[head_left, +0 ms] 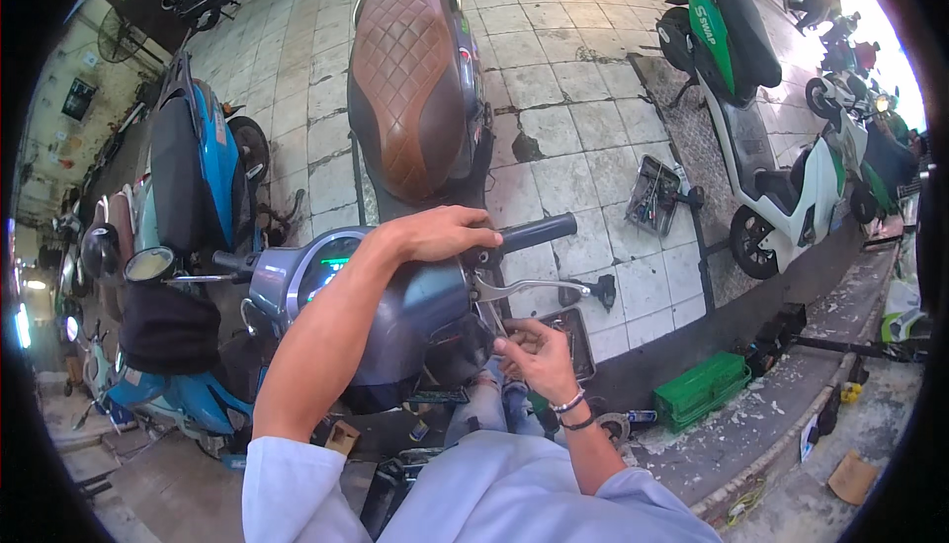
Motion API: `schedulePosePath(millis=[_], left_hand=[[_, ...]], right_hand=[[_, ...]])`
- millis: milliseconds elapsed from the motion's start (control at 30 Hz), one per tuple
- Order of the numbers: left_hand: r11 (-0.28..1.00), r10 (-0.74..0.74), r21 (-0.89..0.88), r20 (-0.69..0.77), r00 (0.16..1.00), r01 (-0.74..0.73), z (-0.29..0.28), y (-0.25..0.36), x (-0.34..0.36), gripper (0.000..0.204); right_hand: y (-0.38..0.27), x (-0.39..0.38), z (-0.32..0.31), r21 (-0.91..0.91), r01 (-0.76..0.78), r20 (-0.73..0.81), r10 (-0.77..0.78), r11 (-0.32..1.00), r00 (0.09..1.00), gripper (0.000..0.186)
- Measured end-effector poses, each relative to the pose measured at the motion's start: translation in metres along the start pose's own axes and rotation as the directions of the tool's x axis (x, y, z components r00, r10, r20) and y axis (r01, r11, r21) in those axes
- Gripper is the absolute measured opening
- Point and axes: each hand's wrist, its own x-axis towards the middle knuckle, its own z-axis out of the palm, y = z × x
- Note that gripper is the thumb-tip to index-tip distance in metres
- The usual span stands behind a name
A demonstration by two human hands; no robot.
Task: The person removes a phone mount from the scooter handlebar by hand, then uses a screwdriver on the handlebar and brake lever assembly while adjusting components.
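Lever point(539, 283): curved, smooth metal.
Left hand point(442, 235): bent beside lever; hold hidden.
Right hand point(542, 353): fingertips drawn close below lever; hold unclear.

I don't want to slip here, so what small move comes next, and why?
Perhaps settle your right hand more firmly at the thin metal piece: it sits close beneath the silver lever, its hold there is hard to see, and your left hand lies beside the black handlebar grip.

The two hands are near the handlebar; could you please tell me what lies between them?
In the head view, the silver lever lies between the left hand and the right hand.
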Motion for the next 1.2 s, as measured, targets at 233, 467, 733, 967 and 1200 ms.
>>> schedulePosePath(millis=[233,467,733,967,1200], left_hand=[[0.999,-0.043,0.007,0.010,0.999,0.043,-0.001,0.004,-0.001,0.050],[0.999,-0.046,0.002,0.004,0.999,0.046,0.000,0.001,0.000,0.049],[0.999,-0.049,0.018,0.010,0.999,0.048,0.000,0.000,0.001,0.052],[0.996,-0.065,0.067,0.014,0.998,0.064,-0.003,0.011,-0.005,0.069],[0.999,-0.023,0.048,0.019,1.000,0.022,-0.002,0.007,-0.003,0.060]], right_hand=[[0.001,0.007,0.002,-0.050,0.036,-0.007,-0.036,0.998,0.999,0.021],[-0.003,0.012,0.004,-0.235,0.040,-0.002,-0.042,0.971,0.999,0.025],[-0.007,0.018,0.004,-0.124,0.004,0.027,-0.001,0.992,1.000,0.022],[-0.018,0.015,0.005,-0.140,-0.010,0.026,0.013,0.990,1.000,0.023],[-0.014,0.022,-0.008,-0.212,0.013,0.046,-0.003,0.977,0.999,0.029]])
